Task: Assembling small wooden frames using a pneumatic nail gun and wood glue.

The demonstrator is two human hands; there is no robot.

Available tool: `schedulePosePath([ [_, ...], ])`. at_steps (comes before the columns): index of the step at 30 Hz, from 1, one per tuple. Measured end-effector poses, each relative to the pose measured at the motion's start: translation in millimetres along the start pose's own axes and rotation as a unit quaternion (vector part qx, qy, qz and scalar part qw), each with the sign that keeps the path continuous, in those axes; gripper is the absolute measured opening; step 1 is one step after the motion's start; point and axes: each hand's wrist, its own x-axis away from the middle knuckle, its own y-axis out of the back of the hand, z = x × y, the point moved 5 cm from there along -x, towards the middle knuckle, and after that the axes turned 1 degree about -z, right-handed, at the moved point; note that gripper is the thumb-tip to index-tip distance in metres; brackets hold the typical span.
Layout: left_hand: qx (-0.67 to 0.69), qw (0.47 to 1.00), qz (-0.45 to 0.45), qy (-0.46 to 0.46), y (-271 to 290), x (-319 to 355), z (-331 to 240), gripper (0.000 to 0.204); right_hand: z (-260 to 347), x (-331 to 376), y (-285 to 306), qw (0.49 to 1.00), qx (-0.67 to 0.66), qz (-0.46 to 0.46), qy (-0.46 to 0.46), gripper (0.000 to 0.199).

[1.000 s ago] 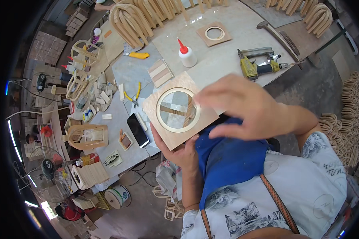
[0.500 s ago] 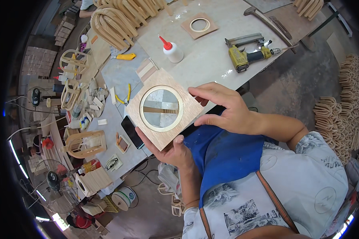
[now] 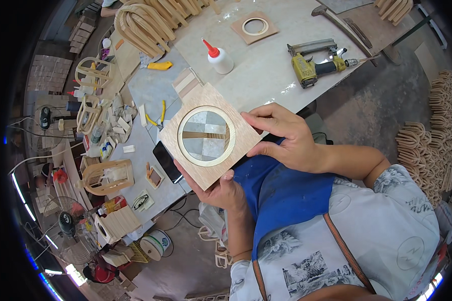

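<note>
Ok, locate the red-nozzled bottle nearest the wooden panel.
In the head view, the white bottle stands on the table at upper centre, beyond the held wooden panel, with the striped block at its lower left and the nail gun to its right.

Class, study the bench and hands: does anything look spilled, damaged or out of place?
Nothing clearly stands out. The wooden panel in the left hand and right hand looks whole, its pale ring unbroken. The white bottle stands upright. Bright patches on the tabletop look like reflections, though wetness can't be ruled out.
</note>
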Motion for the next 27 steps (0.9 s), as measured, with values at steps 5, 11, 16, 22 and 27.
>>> schedulePosePath([
  [5,-0.011,1.000,0.019,-0.017,9.5,-4.9,4.1,0.110,0.5,2.8,2.5,0.999,-0.033,-0.002,-0.004,0.061],
  [11,-0.017,0.976,0.216,-0.019,55.2,-52.7,11.3,0.105,-13.7,-20.8,28.9,0.995,-0.080,0.023,-0.056,0.062],
  [16,-0.053,0.959,0.277,-0.013,48.8,-70.9,14.1,0.101,-40.1,-49.4,8.4,0.991,-0.113,0.070,-0.034,0.056],
  [22,-0.019,0.995,0.009,-0.098,39.9,-59.1,17.7,0.096,-45.6,-49.5,-18.4,0.969,-0.194,0.110,-0.108,0.060],
  [27,-0.086,0.986,-0.007,-0.144,16.8,-32.7,8.1,0.080,-42.3,-46.1,-30.0,0.974,-0.180,0.060,-0.123,0.062],
])
